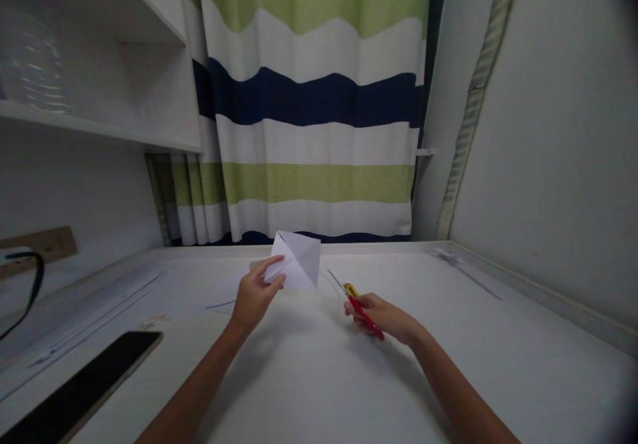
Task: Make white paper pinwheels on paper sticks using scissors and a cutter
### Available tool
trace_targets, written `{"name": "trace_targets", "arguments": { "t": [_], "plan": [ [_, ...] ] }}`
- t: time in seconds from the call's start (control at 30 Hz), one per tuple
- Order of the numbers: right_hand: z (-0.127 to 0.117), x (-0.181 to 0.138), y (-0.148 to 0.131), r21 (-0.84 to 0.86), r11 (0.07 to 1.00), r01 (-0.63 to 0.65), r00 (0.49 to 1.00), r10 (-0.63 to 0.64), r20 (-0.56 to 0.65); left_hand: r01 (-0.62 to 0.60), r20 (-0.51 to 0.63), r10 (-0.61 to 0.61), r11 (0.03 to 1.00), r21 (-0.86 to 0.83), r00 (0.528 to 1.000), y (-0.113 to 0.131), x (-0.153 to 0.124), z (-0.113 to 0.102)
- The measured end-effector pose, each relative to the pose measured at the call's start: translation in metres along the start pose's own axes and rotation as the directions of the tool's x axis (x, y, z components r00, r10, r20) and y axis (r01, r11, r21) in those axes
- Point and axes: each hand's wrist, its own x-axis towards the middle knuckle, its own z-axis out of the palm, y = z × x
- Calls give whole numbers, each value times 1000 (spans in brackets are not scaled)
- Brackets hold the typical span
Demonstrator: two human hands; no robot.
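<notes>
- As we read across from the left, we first meet a dark phone lying flat on the white table, well apart from both hands.
- Above it, a white shelf juts from the wall, and a black cable loops at the left edge.
- Our left hand pinches the folded white paper at its lower left corner, thumb on top and fingers closed beneath. The paper is held up off the table near its middle, tilted, its creases facing us, with the striped curtain behind it.
- Just right of the paper, the thin metal blade of the cutting tool points up and left towards it without touching.
- Our right hand is closed around the tool's red and yellow handle, low over the table. We cannot tell whether the hand rests on the surface.
- At the far right, a plain wall meets the table's edge.
</notes>
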Motion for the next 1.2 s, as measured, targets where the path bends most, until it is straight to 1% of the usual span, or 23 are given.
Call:
{"name": "trace_targets", "arguments": {
  "t": [0.07, 0.13, 0.2, 0.27, 0.37, 0.53, 0.67, 0.77, 0.87, 0.97, 1.07, 1.2],
  "plan": [
    [1, 7, 6, -229, 973, -41, 982, -3, -190, -1, -26, 0, 1000, -14, 1000, -1, 1, 0],
    [1, 14, 12, -343, 936, -77, 946, -40, -321, 4, -52, -5, 1000, -20, 999, -1, 1, 0],
    [1, 18, 18, -396, 912, -105, 913, -69, -402, 7, -70, -8, 1000, -18, 998, -1, 1, 0],
    [0, 20, 21, -442, 887, -137, 891, -84, -446, 10, -85, -12, 1000, -19, 996, 0, 1, 0],
    [0, 20, 23, -474, 865, -163, 887, -82, -455, 23, -93, -25, 1000, -19, 995, 2, 0, 1],
    [0, 18, 24, -504, 842, -192, 884, -75, -462, 10, -45, -10, 1000, 12, 999, 4, -2, -1],
    [1, 18, 23, -517, 827, -219, 875, -68, -479, 42, -63, -40, 998, 37, 997, 8, -3, -2],
    [0, 18, 22, -526, 813, -249, 867, -55, -495, 74, -71, -74, 997, -5, 995, 10, -2, -1],
    [-4, 17, 22, -537, 791, -294, 853, -36, -521, 107, -52, -112, 990, -89, 992, 9, -1, 0],
    [-9, 16, 24, -546, 766, -340, 836, -21, -549, 118, -39, -126, 981, -152, 991, 7, 0, 0],
    [-15, 16, 26, -553, 741, -381, 821, -4, -571, 123, -44, -132, 979, -166, 990, 5, 1, 0],
    [-23, 14, 29, -558, 703, -441, 797, 21, -603, 123, -44, -130, 983, -139, 990, 3, 1, -1]
  ]
}}
